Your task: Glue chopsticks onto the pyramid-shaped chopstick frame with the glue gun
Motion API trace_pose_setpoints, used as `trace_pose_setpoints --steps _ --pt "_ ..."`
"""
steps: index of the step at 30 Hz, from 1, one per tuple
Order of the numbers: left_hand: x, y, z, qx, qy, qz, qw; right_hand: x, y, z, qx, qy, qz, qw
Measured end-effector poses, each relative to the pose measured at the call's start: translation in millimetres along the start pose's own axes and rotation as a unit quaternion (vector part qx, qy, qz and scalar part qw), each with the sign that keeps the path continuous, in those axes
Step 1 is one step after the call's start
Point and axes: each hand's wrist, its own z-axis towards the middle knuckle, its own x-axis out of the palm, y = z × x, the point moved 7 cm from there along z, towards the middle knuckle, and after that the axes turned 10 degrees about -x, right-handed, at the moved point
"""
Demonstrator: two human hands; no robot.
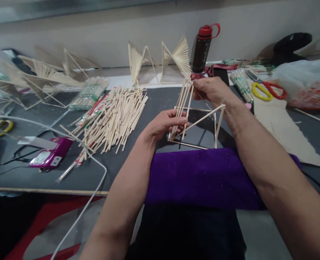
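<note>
A small frame of thin wooden sticks (201, 120) stands on the grey table in front of me. Several sticks rise close together on its left side. My left hand (168, 124) is closed round the lower part of these sticks, thumb towards me. Higher up, my right hand (209, 90) pinches the top end of a stick (188, 108) beside the others; its fingertips are partly hidden. The right wrist is close to the frame's right corner. Left of my hands lies a loose pile of wooden sticks (118, 117).
Two fanned stick structures (180, 57) stand by the wall, near a dark bottle (202, 50) with a red lid. Scissors (268, 90) and a plastic bag (307, 85) lie right. On the left are a purple power strip (51, 153), a white cable (101, 164) and more structures (38, 77). Purple cloth (203, 177) covers the front edge.
</note>
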Motion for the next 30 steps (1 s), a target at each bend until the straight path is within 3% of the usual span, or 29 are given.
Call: trace_pose_setpoints --steps 6,17,30 --pt "0.6 -1 2 -0.01 -0.05 -0.014 0.999 2 2 -1 0.002 0.006 0.012 1.0" --pt "-10.9 9 4 -0.063 -0.046 -0.004 0.997 7 6 1 -0.004 0.008 0.024 1.0" --pt "-12.1 11 6 -0.059 -0.033 -0.004 0.998 5 7 -1 0.003 0.005 0.011 1.0"
